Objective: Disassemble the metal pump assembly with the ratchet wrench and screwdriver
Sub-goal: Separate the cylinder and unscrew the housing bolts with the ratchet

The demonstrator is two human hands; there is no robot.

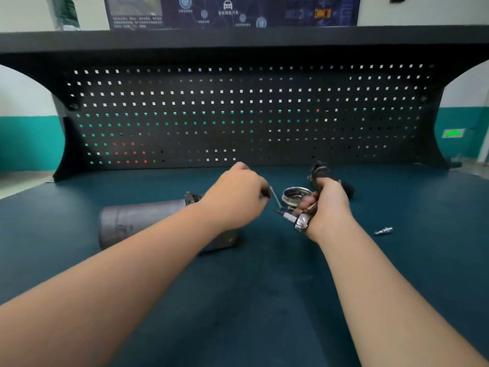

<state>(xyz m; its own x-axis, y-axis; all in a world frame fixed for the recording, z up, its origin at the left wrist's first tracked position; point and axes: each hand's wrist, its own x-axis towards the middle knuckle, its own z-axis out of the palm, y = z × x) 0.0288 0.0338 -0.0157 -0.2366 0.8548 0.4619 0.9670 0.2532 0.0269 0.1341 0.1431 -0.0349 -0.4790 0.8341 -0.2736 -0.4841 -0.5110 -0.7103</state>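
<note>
On the dark teal matte surface point(264, 287) lies a dull grey cylindrical metal pump body point(137, 221) on its side, partly behind the left forearm. The left hand point(238, 197) curls its fingers round a thin steel rod point(275, 197). The right hand point(328, 202) grips a chrome ratchet wrench point(299, 221) together with a dark ribbed part point(321, 172). Between the hands sits a shiny round metal cap point(295, 194); a small silver bolt point(383, 230) lies to the right, apart.

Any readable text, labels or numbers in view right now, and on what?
None can be read.
Wall poster: lines of print and icon captions, too blurred.
Green wall sign: glowing shape, no legible words.
Grey pump cylinder: faint marks, unreadable.
</note>
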